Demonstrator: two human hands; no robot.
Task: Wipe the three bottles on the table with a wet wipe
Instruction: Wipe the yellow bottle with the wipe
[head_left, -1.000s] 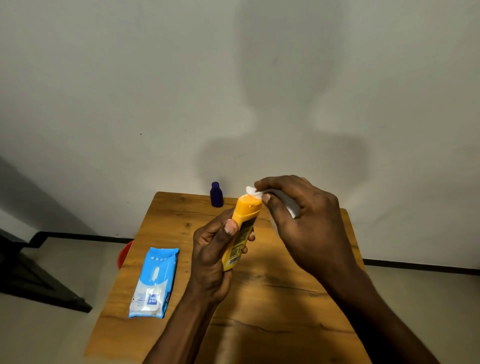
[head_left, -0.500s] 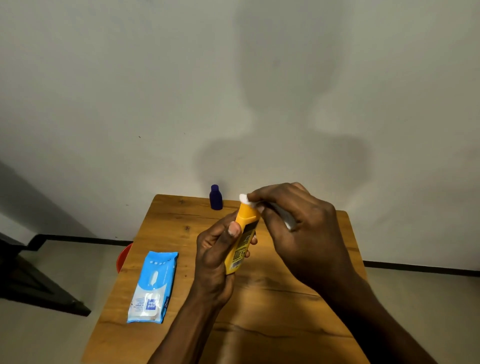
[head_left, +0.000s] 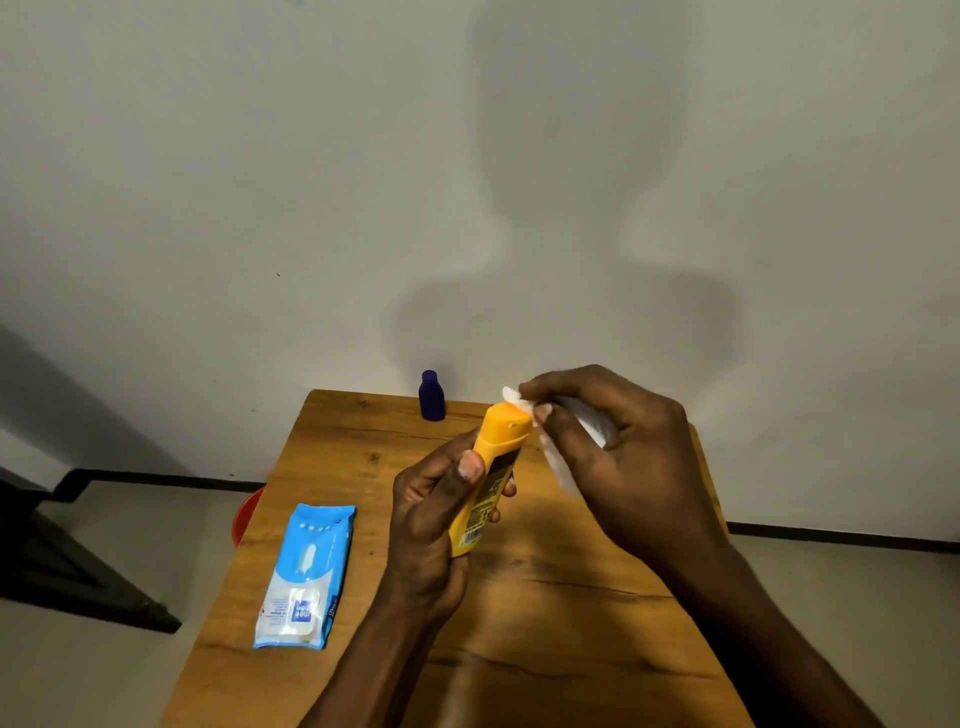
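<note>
Wiping yellow bottle (head_left: 488, 483) cap: wet wipe (head_left: 519, 402) pinched in right hand (head_left: 618, 457), shifted onto cap top; left hand (head_left: 431, 525) gripping body; purple bottle (head_left: 431, 395) behind, unwiped.

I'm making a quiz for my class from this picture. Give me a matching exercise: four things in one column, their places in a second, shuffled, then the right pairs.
Things:
1. yellow bottle
2. blue bottle
3. wet wipe
4. pack of wipes

Places:
A. standing at the table's far edge
B. lying flat on the table's left side
C. held in the left hand
D. pinched in the right hand

Pairs: 1-C, 2-A, 3-D, 4-B
</note>
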